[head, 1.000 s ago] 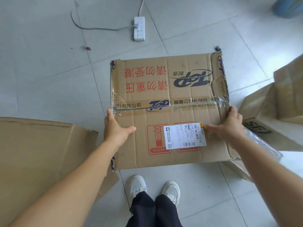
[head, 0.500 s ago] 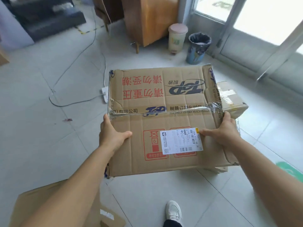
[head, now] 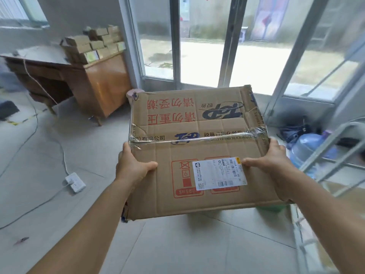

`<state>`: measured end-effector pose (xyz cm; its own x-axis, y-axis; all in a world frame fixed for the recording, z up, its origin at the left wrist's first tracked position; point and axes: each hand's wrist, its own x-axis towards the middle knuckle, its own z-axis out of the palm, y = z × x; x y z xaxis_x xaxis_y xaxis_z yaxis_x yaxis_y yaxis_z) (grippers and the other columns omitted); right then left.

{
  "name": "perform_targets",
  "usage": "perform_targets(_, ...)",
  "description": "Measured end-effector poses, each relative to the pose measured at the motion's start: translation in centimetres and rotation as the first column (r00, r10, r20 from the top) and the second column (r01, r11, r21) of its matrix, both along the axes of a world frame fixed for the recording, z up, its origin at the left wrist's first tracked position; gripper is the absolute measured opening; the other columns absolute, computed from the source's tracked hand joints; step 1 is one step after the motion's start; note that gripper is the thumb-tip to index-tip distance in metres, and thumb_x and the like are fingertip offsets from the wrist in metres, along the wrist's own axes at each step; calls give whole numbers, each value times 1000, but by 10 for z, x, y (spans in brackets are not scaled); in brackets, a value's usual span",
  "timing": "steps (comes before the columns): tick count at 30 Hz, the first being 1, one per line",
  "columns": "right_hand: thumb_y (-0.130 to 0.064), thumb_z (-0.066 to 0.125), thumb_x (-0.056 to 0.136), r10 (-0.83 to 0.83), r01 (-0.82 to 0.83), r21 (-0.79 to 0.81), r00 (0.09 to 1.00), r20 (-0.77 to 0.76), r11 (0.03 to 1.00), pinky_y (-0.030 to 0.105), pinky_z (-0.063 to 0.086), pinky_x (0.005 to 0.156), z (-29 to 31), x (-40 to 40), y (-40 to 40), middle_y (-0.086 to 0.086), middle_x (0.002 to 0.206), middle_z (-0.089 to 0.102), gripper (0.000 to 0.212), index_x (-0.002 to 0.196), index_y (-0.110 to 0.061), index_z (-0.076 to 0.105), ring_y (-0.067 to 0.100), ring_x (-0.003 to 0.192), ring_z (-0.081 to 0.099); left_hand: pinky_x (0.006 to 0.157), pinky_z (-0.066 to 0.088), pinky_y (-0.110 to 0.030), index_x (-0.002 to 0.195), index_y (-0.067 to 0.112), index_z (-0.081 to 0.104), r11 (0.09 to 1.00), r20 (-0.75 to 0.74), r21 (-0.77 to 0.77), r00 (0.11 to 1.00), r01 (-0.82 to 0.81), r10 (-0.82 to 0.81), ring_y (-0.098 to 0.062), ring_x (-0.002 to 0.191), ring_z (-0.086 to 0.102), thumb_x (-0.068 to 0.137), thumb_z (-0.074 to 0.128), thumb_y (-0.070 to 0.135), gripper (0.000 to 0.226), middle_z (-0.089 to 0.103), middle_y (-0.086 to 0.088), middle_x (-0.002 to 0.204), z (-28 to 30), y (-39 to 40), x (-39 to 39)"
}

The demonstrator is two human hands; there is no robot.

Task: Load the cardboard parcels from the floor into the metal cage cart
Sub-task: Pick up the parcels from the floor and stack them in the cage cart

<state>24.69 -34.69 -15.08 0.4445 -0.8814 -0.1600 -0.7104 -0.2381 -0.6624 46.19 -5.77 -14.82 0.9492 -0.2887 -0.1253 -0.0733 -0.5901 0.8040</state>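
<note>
Pale tiled floor [head: 177,244], glass doors behind. Worn brown cardboard parcel [head: 197,155] was held aloft left of grey metal cage cart [head: 324,155]; left hand [head: 134,167] and right hand [head: 270,161] gripped its sides, thumbs on top.

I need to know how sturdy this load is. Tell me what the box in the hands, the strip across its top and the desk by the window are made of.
Box: brown corrugated cardboard, matte, creased and dented.
Strip: clear plastic tape, glossy and wrinkled.
Desk: seemingly wood or veneer, orange-brown with a lacquer-like sheen.
</note>
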Motion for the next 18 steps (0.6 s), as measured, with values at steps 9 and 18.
perform_targets(9, -51, 90, 48, -240, 245, -80, 968, 72, 966, 50, 34, 110, 68, -152, -32, 13, 150, 30, 129, 150, -18, 19, 32, 137, 33, 94, 51, -52, 138, 29, 36, 957, 19, -107, 963, 271, -270, -27, 118, 55, 42, 87, 42, 109, 53, -2, 133, 57, -103, -75)
perform_targets(18, -51, 87, 55, -459, 473, -158, 880, 120, 867, 49, 36, 108, 124, -307, -49, 11, 139, 35, 114, 144, -17, 25, 34, 130, 39, 87, 54, -45, 119, 33, 45, 851, 106, -162, 867, 499, -487, -27, 102, 60, 56, 92, 29, 79, 58, -5, 122, 110, -204, -181)
